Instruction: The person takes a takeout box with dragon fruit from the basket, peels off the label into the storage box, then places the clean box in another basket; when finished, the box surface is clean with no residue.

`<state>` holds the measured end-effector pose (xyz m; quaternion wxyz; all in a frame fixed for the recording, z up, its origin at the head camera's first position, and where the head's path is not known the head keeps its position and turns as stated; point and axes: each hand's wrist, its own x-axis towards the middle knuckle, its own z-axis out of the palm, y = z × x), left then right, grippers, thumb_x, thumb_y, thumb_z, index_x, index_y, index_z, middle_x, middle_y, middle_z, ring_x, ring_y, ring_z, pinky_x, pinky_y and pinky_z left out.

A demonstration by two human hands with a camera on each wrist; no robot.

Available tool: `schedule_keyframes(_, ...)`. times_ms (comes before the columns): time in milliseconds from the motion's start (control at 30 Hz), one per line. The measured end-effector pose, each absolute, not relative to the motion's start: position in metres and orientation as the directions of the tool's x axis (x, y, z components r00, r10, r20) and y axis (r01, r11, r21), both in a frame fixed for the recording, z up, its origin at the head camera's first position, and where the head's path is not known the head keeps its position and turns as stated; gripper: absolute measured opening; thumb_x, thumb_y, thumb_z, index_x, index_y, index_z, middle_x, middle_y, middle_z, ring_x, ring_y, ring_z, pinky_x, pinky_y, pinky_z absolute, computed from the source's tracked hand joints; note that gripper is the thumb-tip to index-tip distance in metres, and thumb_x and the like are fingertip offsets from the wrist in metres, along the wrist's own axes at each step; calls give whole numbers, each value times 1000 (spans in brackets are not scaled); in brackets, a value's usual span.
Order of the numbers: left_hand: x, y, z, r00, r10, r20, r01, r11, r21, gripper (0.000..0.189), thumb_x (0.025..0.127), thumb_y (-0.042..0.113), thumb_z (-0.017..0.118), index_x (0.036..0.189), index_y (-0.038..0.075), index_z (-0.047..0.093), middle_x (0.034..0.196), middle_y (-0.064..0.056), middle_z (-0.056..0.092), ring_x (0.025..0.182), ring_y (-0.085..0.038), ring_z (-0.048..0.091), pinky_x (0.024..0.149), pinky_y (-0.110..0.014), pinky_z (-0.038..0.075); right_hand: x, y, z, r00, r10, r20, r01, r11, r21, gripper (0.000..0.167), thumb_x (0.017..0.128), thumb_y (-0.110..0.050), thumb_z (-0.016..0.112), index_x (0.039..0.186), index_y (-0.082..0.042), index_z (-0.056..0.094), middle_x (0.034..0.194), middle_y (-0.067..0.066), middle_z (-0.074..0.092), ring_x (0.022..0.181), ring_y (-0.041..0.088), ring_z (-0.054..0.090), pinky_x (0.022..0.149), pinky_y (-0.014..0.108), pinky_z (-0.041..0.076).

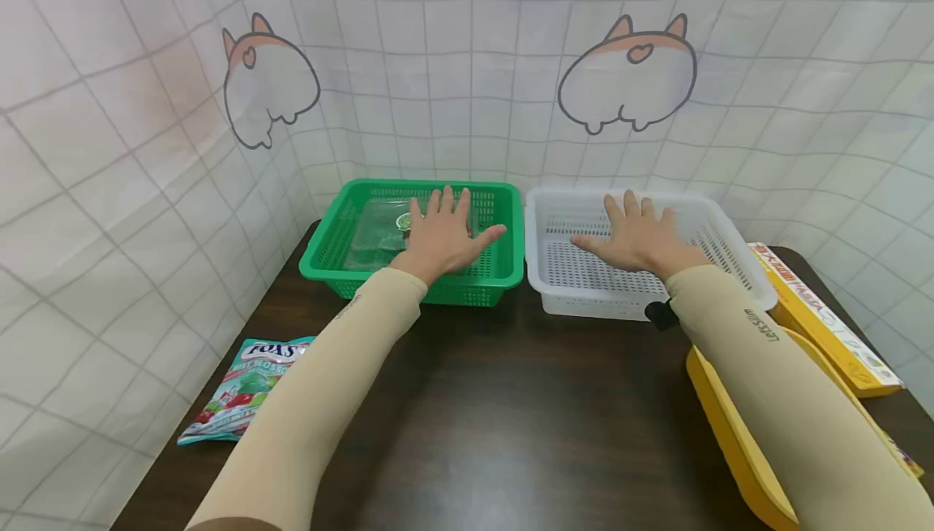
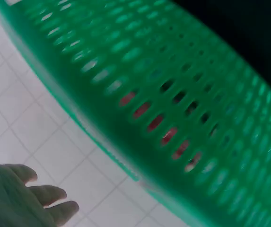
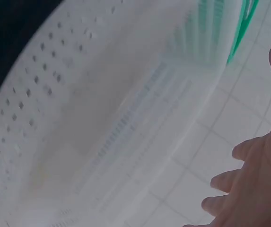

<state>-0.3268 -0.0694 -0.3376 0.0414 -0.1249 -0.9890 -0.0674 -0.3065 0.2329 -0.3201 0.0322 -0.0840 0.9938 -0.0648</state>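
Note:
My left hand [image 1: 443,241] is held out over the green basket [image 1: 412,278], fingers straight and spread, holding nothing. Inside that basket lies a clear plastic box [image 1: 375,227] with a round green label, partly hidden behind the hand. Over the white basket [image 1: 576,302] on the right, my right hand [image 1: 633,233] is likewise spread, with nothing in it. The left wrist view shows the green basket's perforated side [image 2: 140,61] close up, with something red behind its slots. In the right wrist view the white basket's wall [image 3: 140,118] fills the middle, and the fingers [image 3: 225,179] extend beside it.
A teal Foxs candy bag [image 1: 244,389] lies at the table's left, partly behind the left forearm. On the right are a yellow bin [image 1: 737,442], partly under the right forearm, and a long yellow box [image 1: 824,316]. A white grid-patterned curtain [image 1: 452,69] stands behind the dark table [image 1: 511,417].

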Motion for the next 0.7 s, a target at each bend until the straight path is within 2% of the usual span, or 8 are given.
schedule_keyframes(167, -321, -77, -352, -969, 214, 127, 231, 962, 144, 100, 86, 83, 22, 158, 13, 16, 162, -17, 13, 149, -36, 10, 114, -62, -1, -295, 228, -339, -981, -191, -47, -183, 974, -132, 107, 87, -80, 33, 156, -1, 13, 157, 32, 7, 141, 56, 7, 106, 74, 1)
schedule_keyframes(433, -314, -108, -373, -975, 170, 145, 200, 953, 226, 97, 88, 78, 29, 157, 10, 17, 160, -19, 16, 147, -40, 11, 113, -64, -1, -273, 202, -367, -966, -259, -20, -254, 957, -141, 98, 91, -74, 34, 156, -2, 18, 159, 27, 12, 144, 50, 13, 109, 70, 8)
schedule_keyframes(567, -308, -125, -383, -980, 113, 166, 155, 950, 270, 94, 91, 74, 31, 156, 8, 20, 159, -22, 16, 146, -41, 11, 112, -67, 0, -266, 187, -377, -959, -283, 18, -283, 948, -147, 94, 93, -71, 36, 156, -4, 19, 160, 24, 14, 146, 44, 14, 112, 66, 10)
schedule_keyframes(700, -304, -139, -392, -975, 30, 220, 101, 942, 321, 91, 94, 71, 32, 155, 4, 22, 160, -24, 14, 147, -42, 6, 111, -68, -3, -262, 172, -382, -948, -312, 56, -317, 933, -171, 90, 95, -69, 36, 157, -6, 18, 161, 20, 14, 147, 41, 13, 114, 63, 10)
